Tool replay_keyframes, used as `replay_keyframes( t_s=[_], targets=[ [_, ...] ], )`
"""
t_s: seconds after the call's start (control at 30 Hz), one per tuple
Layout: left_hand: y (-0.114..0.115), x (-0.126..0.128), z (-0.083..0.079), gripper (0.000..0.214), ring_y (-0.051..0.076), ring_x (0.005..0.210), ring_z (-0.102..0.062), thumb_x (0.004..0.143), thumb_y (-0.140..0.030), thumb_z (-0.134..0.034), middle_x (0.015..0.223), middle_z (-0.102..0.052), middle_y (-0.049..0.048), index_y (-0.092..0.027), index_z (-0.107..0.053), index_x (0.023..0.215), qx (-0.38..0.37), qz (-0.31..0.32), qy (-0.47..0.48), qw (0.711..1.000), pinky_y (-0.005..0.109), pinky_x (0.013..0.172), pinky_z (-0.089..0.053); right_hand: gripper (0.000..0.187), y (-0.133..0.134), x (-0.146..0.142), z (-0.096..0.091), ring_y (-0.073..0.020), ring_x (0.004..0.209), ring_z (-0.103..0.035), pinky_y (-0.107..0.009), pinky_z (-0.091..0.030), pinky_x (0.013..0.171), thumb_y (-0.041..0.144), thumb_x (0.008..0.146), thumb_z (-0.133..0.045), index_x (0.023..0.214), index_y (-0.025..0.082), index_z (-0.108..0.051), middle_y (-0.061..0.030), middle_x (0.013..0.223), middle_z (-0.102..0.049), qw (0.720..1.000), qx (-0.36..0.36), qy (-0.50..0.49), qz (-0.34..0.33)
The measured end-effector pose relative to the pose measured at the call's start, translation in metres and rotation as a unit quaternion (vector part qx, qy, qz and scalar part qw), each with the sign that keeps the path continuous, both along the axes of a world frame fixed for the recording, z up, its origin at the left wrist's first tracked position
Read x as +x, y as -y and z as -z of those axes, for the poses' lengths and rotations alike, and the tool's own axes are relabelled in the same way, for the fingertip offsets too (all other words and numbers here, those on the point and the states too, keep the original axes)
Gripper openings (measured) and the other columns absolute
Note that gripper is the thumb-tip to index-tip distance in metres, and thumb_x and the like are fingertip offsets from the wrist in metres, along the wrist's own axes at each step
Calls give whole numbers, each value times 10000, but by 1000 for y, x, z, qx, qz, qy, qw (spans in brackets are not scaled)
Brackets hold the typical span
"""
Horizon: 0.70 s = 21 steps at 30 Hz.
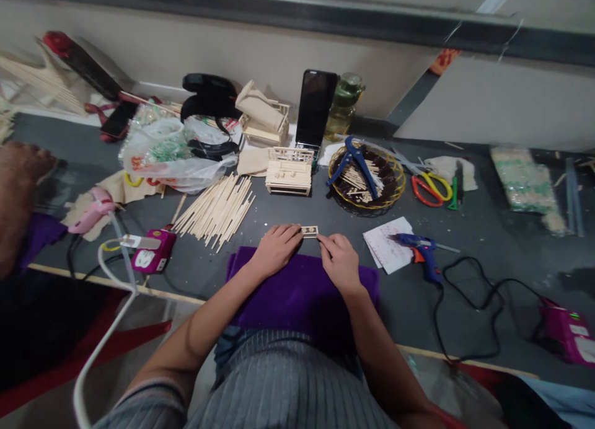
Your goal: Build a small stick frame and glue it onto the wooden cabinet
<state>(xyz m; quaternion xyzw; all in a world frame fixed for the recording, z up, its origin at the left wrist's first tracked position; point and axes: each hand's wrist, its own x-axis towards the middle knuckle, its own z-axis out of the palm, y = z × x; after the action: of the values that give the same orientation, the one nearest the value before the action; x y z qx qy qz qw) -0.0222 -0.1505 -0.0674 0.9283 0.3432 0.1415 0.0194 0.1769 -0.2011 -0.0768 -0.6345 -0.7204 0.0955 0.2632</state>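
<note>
A small flat wooden piece [309, 231] made of thin sticks lies on the grey mat just beyond a purple cloth [297, 292]. My left hand [276, 249] rests on the cloth's far edge, fingers curled, fingertips touching the piece's left end. My right hand [340, 260] pinches the piece's right end with thumb and forefinger. A finished miniature stick model [289, 173] stands farther back. A loose pile of wooden sticks [217, 211] lies to the left of my hands.
A blue glue gun [421, 249] rests on white paper [385, 246] at right, its cable trailing. A wire basket [367, 178] holds stick offcuts and blue cutters. Scissors [430, 187], a propped phone [316, 106], plastic bags and a pink gun [90, 211] lie around.
</note>
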Motion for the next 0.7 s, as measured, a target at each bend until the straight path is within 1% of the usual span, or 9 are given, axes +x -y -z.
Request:
replay_keyframes(
  t_s=[0.2, 0.33, 0.43, 0.53, 0.6, 0.7],
  targets=[
    [-1, -1, 5, 317, 243, 1107, -577, 949, -162, -412, 1294, -597, 127, -179, -561, 1228, -15, -1, 7, 1000, 387, 892, -481, 287, 0, 0, 0, -195, 795, -544, -301, -439, 734, 169, 922, -469, 1086, 191, -704, -57, 810, -608, 1000, 0, -11, -1],
    [0, -2, 6, 298, 236, 1129, -575, 950, -163, -416, 1294, -596, 125, -179, -563, 1208, -15, -1, 43, 999, 385, 915, -491, 293, 0, 0, -1, -193, 797, -544, -303, -442, 742, 167, 922, -463, 1089, 193, -702, -58, 819, -607, 1000, -1, -20, -2],
    [2, -4, 3, 240, 225, 1095, -591, 948, -170, -433, 1228, -629, 124, -180, -594, 1125, 2, -12, 93, 996, 378, 905, -502, 295, 0, 1, -1, -192, 800, -546, -302, -443, 743, 166, 924, -459, 1089, 192, -702, -58, 814, -604, 1000, 0, -24, -1],
    [5, -9, -1, 187, 212, 982, -612, 938, -175, -457, 1107, -666, 113, -182, -617, 1035, 9, -47, 132, 990, 360, 834, -515, 300, 1, 1, -2, -189, 802, -549, -302, -447, 747, 164, 921, -458, 1092, 193, -702, -57, 817, -602, 999, 1, -34, 0],
    [7, -12, -3, 170, 204, 915, -609, 931, -179, -470, 1041, -674, 104, -178, -624, 1003, 4, -68, 142, 988, 353, 807, -512, 300, 1, 2, -2, -190, 805, -551, -304, -449, 748, 160, 915, -461, 1089, 188, -704, -60, 820, -602, 999, 1, -41, 2],
    [9, -16, -2, 176, 192, 874, -598, 931, -192, -467, 999, -673, 93, -176, -631, 994, -13, -80, 140, 987, 355, 832, -500, 301, 2, 2, -2, -195, 808, -552, -312, -452, 748, 157, 908, -460, 1076, 183, -709, -63, 818, -603, 999, 0, -46, 9]
  ],
)
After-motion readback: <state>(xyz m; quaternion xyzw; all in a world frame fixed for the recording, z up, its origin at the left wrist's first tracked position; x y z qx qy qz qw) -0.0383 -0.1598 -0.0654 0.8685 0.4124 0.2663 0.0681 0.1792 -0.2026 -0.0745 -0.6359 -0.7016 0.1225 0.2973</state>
